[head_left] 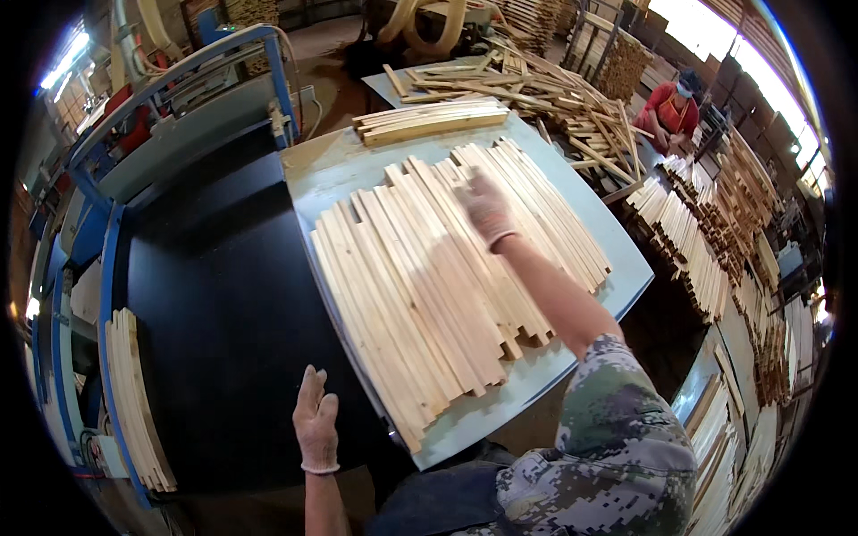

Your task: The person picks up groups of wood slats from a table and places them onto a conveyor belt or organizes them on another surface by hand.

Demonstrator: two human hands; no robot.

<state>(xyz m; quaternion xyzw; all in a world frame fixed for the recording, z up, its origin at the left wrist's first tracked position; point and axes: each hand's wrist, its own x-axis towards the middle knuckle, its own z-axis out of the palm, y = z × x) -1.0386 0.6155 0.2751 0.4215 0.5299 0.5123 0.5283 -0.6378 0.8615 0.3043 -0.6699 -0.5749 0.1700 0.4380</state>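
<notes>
Many pale wooden strips (420, 295) lie side by side on a light blue-grey tabletop (626, 259), their ends uneven. My right hand (487, 210), in a white knitted work glove, is over the far middle of these strips. Its fingers are smeared by motion, and whether they touch the wood is unclear. Left of the tabletop's near corner, my left hand (317, 429) is raised above a black belt-like surface (223, 295). It wears a similar glove, with fingers stretched up, thumb apart and nothing held.
A short stack of strips (429, 121) sits at the tabletop's far edge, with a loose wood heap (536, 98) behind. More strips (134, 402) lie along the blue machine frame (112, 259) at left. A person in red (670, 112) is at far right near rows of strips (684, 241).
</notes>
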